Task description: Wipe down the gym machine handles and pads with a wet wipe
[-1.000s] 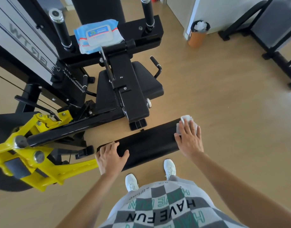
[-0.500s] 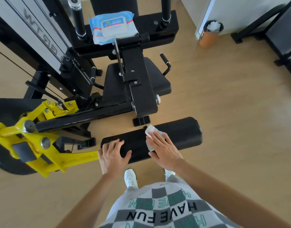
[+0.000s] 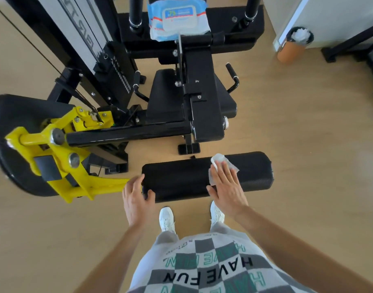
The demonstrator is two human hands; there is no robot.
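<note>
Wet wipe (image 3: pixel 222 166) shifted slightly rightward along roller pad (image 3: pixel 181 178); pressed flat under straight-fingered right hand (image 3: pixel 225 187). Pad's left end gripped by left hand (image 3: pixel 137 195), presumably to steady it against rolling.

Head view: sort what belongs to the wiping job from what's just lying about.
Job: wet wipe under right hand; roller pad, its end held by left hand; wipes pack on the machine.
Lying about: orange bin; black equipment far right.
</note>
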